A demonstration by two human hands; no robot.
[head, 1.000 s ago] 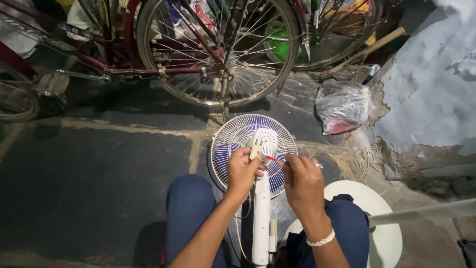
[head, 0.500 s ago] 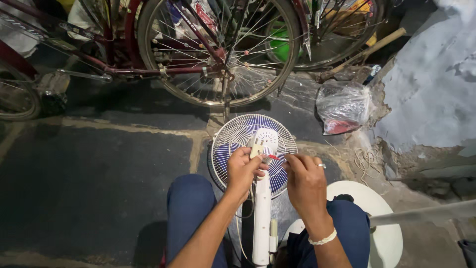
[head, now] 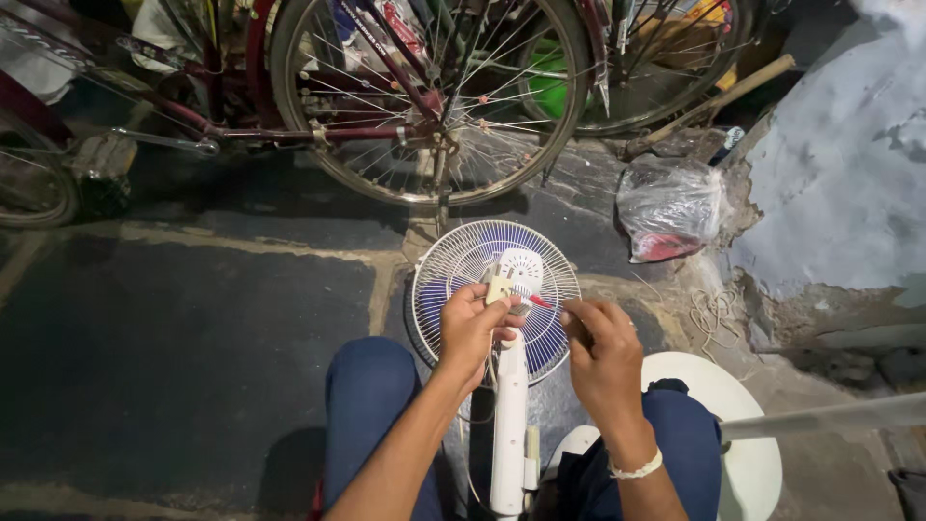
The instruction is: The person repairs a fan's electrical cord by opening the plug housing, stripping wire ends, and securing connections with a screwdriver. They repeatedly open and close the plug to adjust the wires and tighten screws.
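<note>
A white pedestal fan lies on the floor between my knees, its wire grille and blue blades facing down, the white motor housing up. The white stand pole runs back toward me. My left hand grips a small cream part at the top of the pole, just behind the motor. My right hand is closed around a slim tool with a red handle, whose tip points at that same part. A white band sits on my right wrist.
A maroon bicycle stands close beyond the fan, its wheel almost over the grille. A clear plastic bag lies at the right by a crumbling blue-grey wall. The fan's round white base sits by my right knee.
Both hands stay on the fan's neck. The right hand has shifted slightly and the red-handled tool has moved a little nearer the cream part.
</note>
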